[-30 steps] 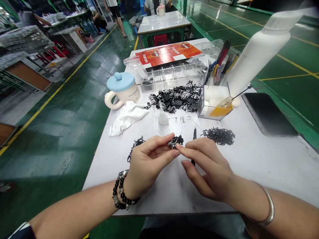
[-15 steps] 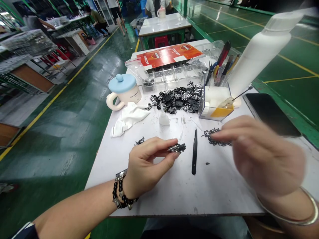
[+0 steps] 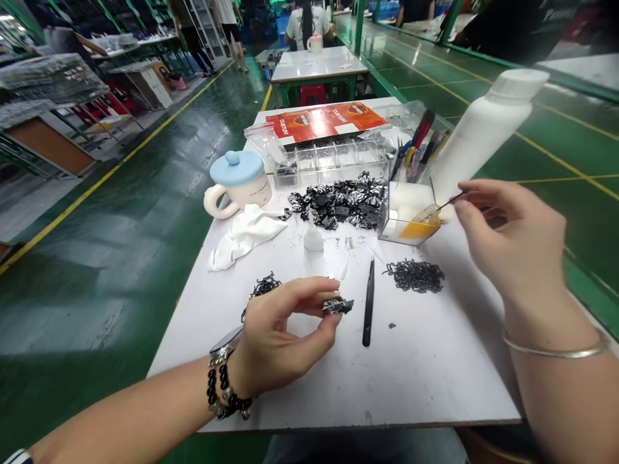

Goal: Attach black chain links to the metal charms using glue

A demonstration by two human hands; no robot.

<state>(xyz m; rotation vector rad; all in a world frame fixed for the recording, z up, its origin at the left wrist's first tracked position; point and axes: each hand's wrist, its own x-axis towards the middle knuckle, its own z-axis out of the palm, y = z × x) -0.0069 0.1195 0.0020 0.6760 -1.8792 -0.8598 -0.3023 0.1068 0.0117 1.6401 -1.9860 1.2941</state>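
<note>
take the small black part point(image 3: 337, 305) as the centre of a clock, with twelve pointing away from the person.

furthest left, a mug with a blue lid point(image 3: 236, 174) stands at eleven o'clock, and a crumpled white cloth point(image 3: 246, 236) lies just on the near side of it, at ten. a loose pile of black hooks point(image 3: 264, 284) is between nine and ten, partly hidden behind the left hand point(image 3: 280, 335). that hand pinches the small black part between thumb and fingers, just above the counter point(image 3: 300, 399); the part's longer side seems to run from nine to three, though its detail is too small to read. a white cone-shaped piece point(image 3: 314, 240) stands at eleven, and a broad heap of black pieces point(image 3: 338, 203) is spread at twelve.

just beside the part at three, untouched, lie black tweezers point(image 3: 368, 309), their length roughly along twelve and six. a second pile of hooks point(image 3: 416, 277) is at two.

between one and two, a clear box point(image 3: 411, 236) holds a small clear bottle point(image 3: 428, 215). a thin black stick point(image 3: 447, 201) slants into it, pointing toward eight. the right hand point(image 3: 517, 238) has the stick's upper end between its fingertips.

the key relation: from those fingertips, the part lies between seven and eight, well apart; the bottle is much nearer the right hand.
</note>
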